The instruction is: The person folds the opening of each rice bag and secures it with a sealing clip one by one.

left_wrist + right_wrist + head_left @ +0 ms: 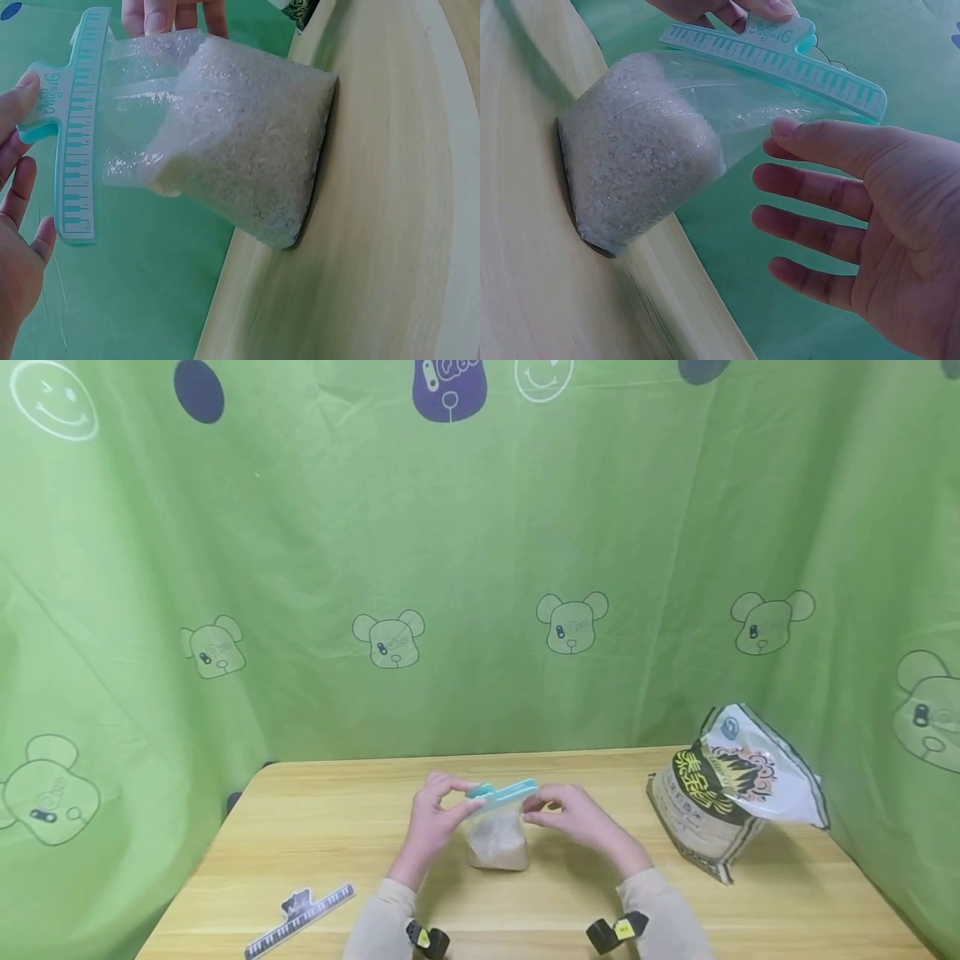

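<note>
Against green fabric [487, 527], the rice bag [247, 127] is standing upright on the surface [322, 818]. My left fingers [16, 103] are pinching its top clip [77, 150], right fingers [825, 142] its side edge, apparently steadying it.

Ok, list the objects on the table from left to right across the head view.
Flat black-and-white piano-key clip → clear plastic bag of white rice → large white, black and tan printed sack.

Clear bag [498, 846] w/ white rice [641, 142] stands upright on tbl [337, 827]; teal piano-print clip [79, 142] across its top.
</note>
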Action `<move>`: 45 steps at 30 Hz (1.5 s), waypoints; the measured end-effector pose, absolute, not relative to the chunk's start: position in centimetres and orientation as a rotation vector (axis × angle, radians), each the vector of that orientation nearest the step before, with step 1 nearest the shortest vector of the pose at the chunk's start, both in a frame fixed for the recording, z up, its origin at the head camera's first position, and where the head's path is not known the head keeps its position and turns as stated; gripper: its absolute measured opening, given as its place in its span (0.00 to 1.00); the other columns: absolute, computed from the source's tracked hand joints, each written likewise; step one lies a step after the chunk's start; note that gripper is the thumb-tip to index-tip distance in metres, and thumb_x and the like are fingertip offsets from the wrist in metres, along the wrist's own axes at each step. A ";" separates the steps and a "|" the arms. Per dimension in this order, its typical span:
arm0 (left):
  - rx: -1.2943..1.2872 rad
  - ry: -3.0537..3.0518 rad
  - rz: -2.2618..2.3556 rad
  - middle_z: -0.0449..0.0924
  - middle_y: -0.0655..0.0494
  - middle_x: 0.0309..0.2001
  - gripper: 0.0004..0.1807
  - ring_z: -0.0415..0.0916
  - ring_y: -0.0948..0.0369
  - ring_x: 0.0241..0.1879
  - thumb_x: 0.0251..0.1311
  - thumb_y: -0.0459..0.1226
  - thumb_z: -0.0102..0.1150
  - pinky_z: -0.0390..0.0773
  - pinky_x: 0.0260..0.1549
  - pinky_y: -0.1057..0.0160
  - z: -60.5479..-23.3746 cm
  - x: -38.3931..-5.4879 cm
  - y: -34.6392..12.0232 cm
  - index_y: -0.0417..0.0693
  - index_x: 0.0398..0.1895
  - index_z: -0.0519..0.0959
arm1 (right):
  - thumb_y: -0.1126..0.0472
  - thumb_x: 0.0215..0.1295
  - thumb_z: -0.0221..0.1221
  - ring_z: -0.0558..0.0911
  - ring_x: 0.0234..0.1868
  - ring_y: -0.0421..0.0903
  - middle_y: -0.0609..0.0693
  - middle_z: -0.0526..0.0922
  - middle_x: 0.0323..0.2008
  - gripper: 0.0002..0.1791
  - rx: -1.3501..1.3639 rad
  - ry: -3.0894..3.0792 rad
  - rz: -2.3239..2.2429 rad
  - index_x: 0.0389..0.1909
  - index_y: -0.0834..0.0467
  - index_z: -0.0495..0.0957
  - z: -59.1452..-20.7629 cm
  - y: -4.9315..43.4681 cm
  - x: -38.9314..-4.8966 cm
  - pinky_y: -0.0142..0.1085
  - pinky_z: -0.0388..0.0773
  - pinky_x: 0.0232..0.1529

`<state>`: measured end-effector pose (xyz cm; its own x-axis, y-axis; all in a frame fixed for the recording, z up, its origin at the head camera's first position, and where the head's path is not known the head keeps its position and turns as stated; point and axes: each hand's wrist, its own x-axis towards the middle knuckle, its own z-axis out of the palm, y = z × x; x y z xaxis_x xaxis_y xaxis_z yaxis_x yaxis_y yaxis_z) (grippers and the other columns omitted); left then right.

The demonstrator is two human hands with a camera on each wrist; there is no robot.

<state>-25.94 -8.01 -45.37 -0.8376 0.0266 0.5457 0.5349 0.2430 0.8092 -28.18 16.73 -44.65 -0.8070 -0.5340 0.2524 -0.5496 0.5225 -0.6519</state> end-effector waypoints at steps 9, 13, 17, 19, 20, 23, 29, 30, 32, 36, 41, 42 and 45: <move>-0.452 -2.130 -1.641 0.83 0.48 0.35 0.11 0.70 0.64 0.41 0.47 0.31 0.72 0.73 0.47 0.69 -44.6 -25.2 -7.0 0.43 0.36 0.85 | 0.50 0.64 0.62 0.83 0.42 0.43 0.46 0.87 0.38 0.11 0.964 -2.712 1.170 0.40 0.52 0.84 -44.9 16.9 -28.3 0.51 0.78 0.48; -0.498 -2.116 -1.654 0.82 0.45 0.35 0.10 0.70 0.64 0.41 0.49 0.31 0.71 0.79 0.41 0.72 -43.4 -24.2 -6.8 0.39 0.36 0.84 | 0.51 0.64 0.62 0.83 0.41 0.42 0.45 0.87 0.38 0.10 0.958 -2.710 1.173 0.39 0.51 0.84 -44.9 16.9 -28.2 0.51 0.78 0.48; -0.516 -2.117 -1.669 0.82 0.46 0.36 0.12 0.70 0.62 0.42 0.49 0.32 0.71 0.81 0.40 0.71 -42.8 -23.7 -6.8 0.39 0.38 0.84 | 0.51 0.64 0.62 0.83 0.41 0.42 0.45 0.87 0.38 0.09 0.955 -2.705 1.180 0.39 0.51 0.84 -44.8 16.9 -28.2 0.51 0.78 0.48; -0.497 -2.135 -1.676 0.82 0.46 0.38 0.13 0.70 0.62 0.43 0.49 0.32 0.71 0.81 0.41 0.71 -42.7 -23.7 -6.8 0.40 0.40 0.84 | 0.51 0.64 0.62 0.83 0.41 0.42 0.45 0.87 0.38 0.09 0.955 -2.702 1.176 0.39 0.51 0.84 -44.8 16.9 -28.2 0.51 0.78 0.47; -0.489 -2.145 -1.681 0.82 0.46 0.39 0.13 0.70 0.62 0.44 0.49 0.32 0.71 0.81 0.41 0.71 -42.7 -23.7 -6.8 0.40 0.40 0.84 | 0.51 0.64 0.62 0.83 0.41 0.41 0.45 0.87 0.38 0.09 0.955 -2.701 1.177 0.39 0.51 0.84 -44.8 16.9 -28.2 0.51 0.78 0.47; -0.466 -2.167 -1.681 0.82 0.46 0.40 0.15 0.69 0.63 0.46 0.49 0.32 0.71 0.82 0.43 0.69 -42.8 -23.7 -6.9 0.40 0.42 0.84 | 0.51 0.64 0.62 0.83 0.41 0.40 0.45 0.87 0.38 0.09 0.951 -2.701 1.168 0.39 0.51 0.84 -44.8 16.9 -28.2 0.51 0.78 0.47; -0.423 -2.215 -1.668 0.81 0.46 0.42 0.16 0.69 0.59 0.48 0.52 0.33 0.69 0.79 0.45 0.72 -42.8 -23.8 -7.0 0.40 0.46 0.83 | 0.52 0.64 0.62 0.83 0.42 0.41 0.45 0.87 0.39 0.10 0.950 -2.710 1.185 0.41 0.52 0.84 -44.7 16.8 -28.2 0.53 0.78 0.49; -0.420 -2.223 -1.667 0.81 0.46 0.43 0.17 0.69 0.58 0.48 0.53 0.33 0.69 0.79 0.44 0.73 -42.8 -23.8 -7.0 0.40 0.47 0.82 | 0.51 0.64 0.62 0.83 0.42 0.41 0.45 0.87 0.39 0.10 0.950 -2.713 1.189 0.41 0.52 0.84 -44.7 16.7 -28.2 0.53 0.78 0.49; -0.421 -2.227 -1.671 0.80 0.45 0.43 0.17 0.69 0.56 0.49 0.54 0.33 0.68 0.78 0.43 0.75 -42.8 -23.9 -7.0 0.39 0.48 0.82 | 0.51 0.64 0.62 0.83 0.42 0.42 0.45 0.87 0.39 0.11 0.951 -2.718 1.193 0.41 0.51 0.84 -44.7 16.7 -28.2 0.52 0.78 0.50; -0.430 -2.235 -1.685 0.79 0.45 0.46 0.19 0.69 0.56 0.51 0.55 0.33 0.67 0.80 0.43 0.73 -42.9 -24.0 -7.1 0.41 0.52 0.81 | 0.49 0.64 0.62 0.83 0.43 0.42 0.44 0.87 0.40 0.12 0.957 -2.724 1.186 0.42 0.51 0.84 -44.6 16.8 -28.2 0.53 0.77 0.50; -0.429 -2.231 -1.649 0.81 0.46 0.46 0.22 0.72 0.54 0.51 0.54 0.33 0.68 0.76 0.55 0.61 -42.9 -24.0 -7.2 0.44 0.54 0.79 | 0.49 0.64 0.62 0.83 0.44 0.44 0.45 0.87 0.41 0.13 0.943 -2.723 1.205 0.43 0.52 0.84 -44.6 17.0 -28.2 0.55 0.77 0.50; -0.435 -2.223 -1.644 0.81 0.45 0.46 0.22 0.72 0.52 0.51 0.54 0.33 0.68 0.73 0.57 0.58 -42.9 -24.0 -7.2 0.43 0.55 0.79 | 0.49 0.64 0.62 0.83 0.44 0.44 0.45 0.87 0.41 0.13 0.939 -2.721 1.208 0.43 0.52 0.84 -44.6 17.1 -28.2 0.55 0.77 0.51; -0.458 -2.201 -1.641 0.81 0.43 0.45 0.23 0.74 0.49 0.50 0.53 0.32 0.68 0.69 0.60 0.47 -42.8 -23.9 -7.4 0.41 0.55 0.79 | 0.49 0.64 0.61 0.83 0.44 0.43 0.45 0.87 0.41 0.15 0.923 -2.721 1.190 0.44 0.54 0.84 -44.5 17.4 -28.3 0.55 0.77 0.51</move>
<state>-23.90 -7.38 -42.78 -0.8839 0.0450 0.4654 0.4589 0.2747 0.8450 -28.28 17.38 -44.52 -0.8232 -0.5073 0.2551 -0.5317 0.5310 -0.6598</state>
